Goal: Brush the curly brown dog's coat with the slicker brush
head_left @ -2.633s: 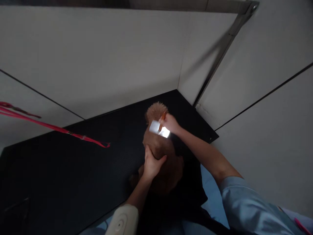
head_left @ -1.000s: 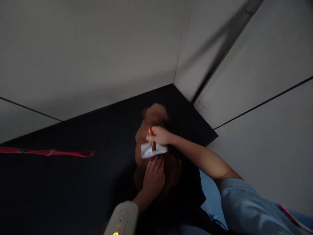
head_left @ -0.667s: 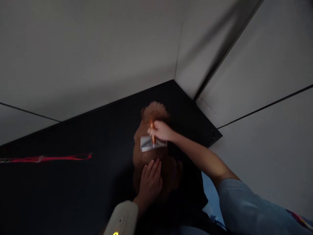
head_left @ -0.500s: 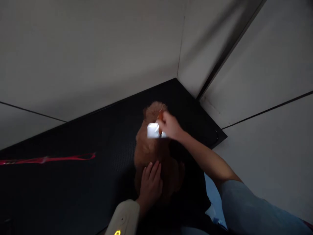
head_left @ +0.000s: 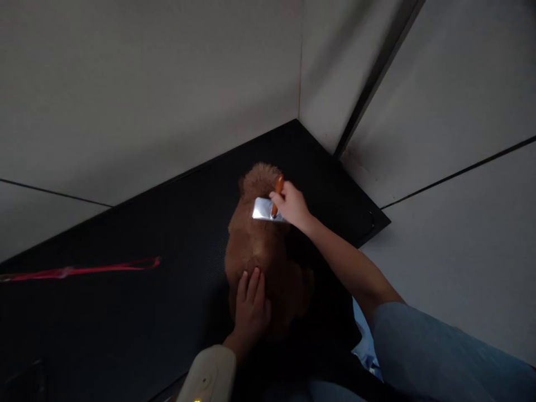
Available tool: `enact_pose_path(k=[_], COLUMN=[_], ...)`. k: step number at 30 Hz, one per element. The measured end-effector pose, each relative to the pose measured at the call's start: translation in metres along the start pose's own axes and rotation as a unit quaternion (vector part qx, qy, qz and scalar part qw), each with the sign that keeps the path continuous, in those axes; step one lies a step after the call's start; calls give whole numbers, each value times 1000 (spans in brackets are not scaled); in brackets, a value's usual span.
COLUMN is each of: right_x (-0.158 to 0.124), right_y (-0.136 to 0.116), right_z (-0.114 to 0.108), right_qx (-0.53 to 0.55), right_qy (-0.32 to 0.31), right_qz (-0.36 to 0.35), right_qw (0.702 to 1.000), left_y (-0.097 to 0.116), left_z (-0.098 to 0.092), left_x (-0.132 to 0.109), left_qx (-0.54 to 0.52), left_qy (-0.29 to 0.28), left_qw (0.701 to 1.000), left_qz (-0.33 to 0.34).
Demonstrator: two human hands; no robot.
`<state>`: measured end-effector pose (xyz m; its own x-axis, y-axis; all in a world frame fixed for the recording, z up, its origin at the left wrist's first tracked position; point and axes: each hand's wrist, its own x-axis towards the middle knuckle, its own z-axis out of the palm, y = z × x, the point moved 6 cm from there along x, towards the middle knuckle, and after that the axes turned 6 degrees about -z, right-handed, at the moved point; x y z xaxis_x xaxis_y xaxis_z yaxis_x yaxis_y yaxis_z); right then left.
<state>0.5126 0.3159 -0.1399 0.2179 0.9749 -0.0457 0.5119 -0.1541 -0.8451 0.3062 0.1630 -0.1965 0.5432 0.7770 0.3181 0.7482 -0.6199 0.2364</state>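
Observation:
A brown, fluffy-coated dog [head_left: 243, 245] is on the black ridged tabletop [head_left: 184, 218], seen from above and behind, with its head at the far end. My right hand [head_left: 294, 205] is closed round the wooden handle of a slicker brush [head_left: 262, 209]. The brush's shiny metal head lies at the dog's neck and upper back, its underside hidden. Lower on the back, my left hand [head_left: 251, 307] rests with its fingers stretched out over the coat. The dog's legs and face are hidden.
A thin red lead [head_left: 104, 269] lies on the table at left. Pale wall panels [head_left: 167, 89] meet behind the table's far corner. A pale rounded device [head_left: 209, 371] with a yellow light sits at the bottom, overlapping my left forearm. Something light blue [head_left: 365, 340] shows below the right arm.
The brush and right hand show slightly higher in the view and less blurred. The dog and left hand show a little further up and left, as the view has shifted.

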Motion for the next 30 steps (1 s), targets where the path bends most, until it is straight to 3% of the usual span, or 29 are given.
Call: enact_pose_path(k=[1, 2, 4, 5, 6, 9, 10, 13, 14, 17, 18, 21, 22, 26, 30], right_x=[-2, -4, -10, -13, -13, -12, -14, -25, -27, -28, -30, -40, -42, -38, -55], right_y=[0, -3, -10, -12, -12, -13, -18, -37, -40, -46, -50, -65, -67, -76, -85], right_z=[-2, 1, 16, 20, 19, 5, 7, 28, 28, 8, 9, 32, 36, 25, 51], right_qx=[8, 24, 47, 43, 26, -34, -36, -27, -36, -100, -113, -120, -128, -214, -188], right_qy=[13, -17, -128, -156, -142, -7, -21, -181, -188, -55, -57, -212, -232, -89, -271], right_qz=[-6, -29, -71, -73, -59, -20, -42, -109, -101, -46, -55, -122, -124, -99, -162], right_qw=[1000, 999, 988, 984, 988, 999, 998, 977, 976, 992, 990, 962, 956, 968, 930], left_y=[0, 1, 5, 7, 10, 21, 24, 31, 32, 34, 35, 40, 42, 48, 53], left_z=[1, 1, 2, 2, 2, 1, 1, 1, 2, 8, 10, 12, 12, 10, 9], left_x=[0, 0, 0, 1, 1, -1, -3, -10, -13, -18, -19, -15, -13, -7, -5], left_qx=[1, 3, 6, 8, 11, 26, 31, 44, 48, 56, 54, 44, 42, 38, 33], left_qy=[-2, -1, 5, 8, 11, 4, 1, -13, -23, -73, -87, -104, -102, -91, -87], left_qw=[1000, 1000, 1000, 1000, 1000, 1000, 999, 999, 999, 996, 995, 994, 994, 995, 996], left_qz=[-1, -3, -3, -4, -3, 2, 6, 5, 1, -8, -5, 3, 3, 1, -4])
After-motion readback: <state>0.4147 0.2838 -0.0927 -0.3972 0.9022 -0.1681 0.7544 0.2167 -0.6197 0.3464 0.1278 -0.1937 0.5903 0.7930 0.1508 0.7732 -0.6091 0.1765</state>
